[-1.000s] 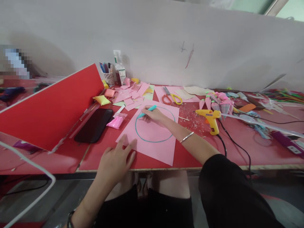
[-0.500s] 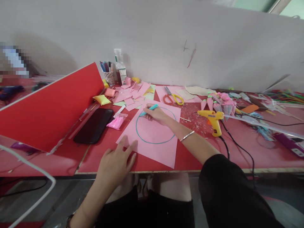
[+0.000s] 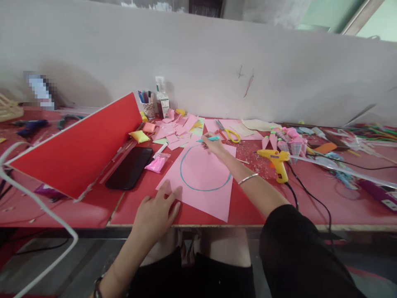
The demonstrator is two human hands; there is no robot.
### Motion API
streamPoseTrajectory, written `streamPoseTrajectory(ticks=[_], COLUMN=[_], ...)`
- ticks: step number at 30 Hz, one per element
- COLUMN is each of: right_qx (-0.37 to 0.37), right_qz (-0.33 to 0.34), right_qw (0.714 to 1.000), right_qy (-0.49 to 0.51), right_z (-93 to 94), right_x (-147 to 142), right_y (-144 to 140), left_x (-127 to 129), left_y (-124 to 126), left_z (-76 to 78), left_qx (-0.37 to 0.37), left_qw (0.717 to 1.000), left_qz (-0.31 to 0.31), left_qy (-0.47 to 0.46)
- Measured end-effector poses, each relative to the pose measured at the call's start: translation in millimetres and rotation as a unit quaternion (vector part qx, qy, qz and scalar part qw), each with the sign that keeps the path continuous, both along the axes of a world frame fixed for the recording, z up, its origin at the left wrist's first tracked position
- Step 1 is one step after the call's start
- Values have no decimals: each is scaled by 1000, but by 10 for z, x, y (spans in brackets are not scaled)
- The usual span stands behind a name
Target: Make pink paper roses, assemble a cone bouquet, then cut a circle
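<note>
Cluttered red table [image 3: 310, 194]: right hand [image 3: 212, 145] pinches marker [image 3: 207, 139], left hand [image 3: 156, 211] spread on pink paper [image 3: 201, 174].

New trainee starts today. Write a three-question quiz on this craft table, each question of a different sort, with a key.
1. True or false: the right hand holds a teal marker at the far edge of the pink sheet.
2. What does the left hand do? A: lifts the scissors. B: presses flat on the near corner of the pink sheet. C: grips the glue gun.
3. Fill in: the yellow glue gun lies to the ____ of the pink sheet.

Key: 1 true; 2 B; 3 right.
</note>
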State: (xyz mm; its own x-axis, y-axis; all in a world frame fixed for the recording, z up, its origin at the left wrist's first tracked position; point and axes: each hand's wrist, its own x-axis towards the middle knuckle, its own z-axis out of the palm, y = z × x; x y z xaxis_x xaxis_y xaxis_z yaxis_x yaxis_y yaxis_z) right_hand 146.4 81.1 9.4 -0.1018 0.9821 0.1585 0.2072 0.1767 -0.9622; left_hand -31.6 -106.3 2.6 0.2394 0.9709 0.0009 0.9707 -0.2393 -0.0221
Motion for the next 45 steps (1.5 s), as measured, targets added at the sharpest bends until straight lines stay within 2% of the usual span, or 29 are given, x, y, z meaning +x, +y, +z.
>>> streamPoseTrajectory(ticks=[3, 5, 7, 9, 11, 13, 15, 19, 23, 24, 26, 29, 31, 32, 34, 36, 40, 42, 45], right_qx=[29, 52, 75, 62, 48, 36, 22, 12, 29, 42, 82, 161, 213, 231, 251, 256, 243, 251, 255], right_qz=[-27, -34, -26, 4, 40, 84, 95, 22, -38, -47, -72, -95, -44, -10, 28, 32, 50, 65, 77], right_qw=[999, 998, 995, 993, 990, 986, 987, 990, 991, 992, 992, 981, 956, 933, 886, 864, 865, 871, 892], right_qy=[9, 21, 57, 98, 129, 136, 131, 141, 121, 109, 69, -56, -199, -276, -389, -433, -436, -418, -365], right_z=[203, 332, 418, 447, 423, 364, 291, 153, 32, 3, -54, -132, -173, -188, -209, -217, -237, -253, -238], right_x=[124, 216, 289, 324, 325, 311, 306, 376, 476, 487, 479, 384, 272, 210, 98, 32, 111, 241, 499], right_y=[-108, -258, -471, -728, -991, -1214, -1363, -1462, -1562, -1611, -1731, -1917, -2011, -2043, -2079, -2090, -2091, -2100, -2119], left_x=[-48, -99, -130, -112, -37, 66, 161, 231, 183, 162, 113, 34, 2, -4, 5, 24, 8, -37, -105], left_y=[22, 42, 61, 78, 101, 131, 162, 182, 185, 193, 222, 274, 292, 292, 275, 244, 188, 179, 188], left_z=[7, 7, 6, 9, 18, 33, 45, 22, -44, -52, -47, -5, 27, 41, 63, 78, 83, 64, 12], left_qx=[-2, 8, 50, 89, 90, 68, 53, 41, 26, 30, 59, 109, 88, 68, 33, 18, 7, 11, 13], left_qw=[999, 994, 975, 936, 893, 860, 849, 852, 815, 819, 858, 946, 976, 981, 988, 992, 995, 995, 997], left_qz=[5, 13, 18, 5, -25, -56, -77, -62, -53, -52, -32, 69, 136, 154, 150, 126, 102, 95, 43], left_qy=[-33, -104, -218, -340, -440, -503, -520, -519, -576, -571, -509, -298, -147, -92, -30, -10, -18, -33, -57])
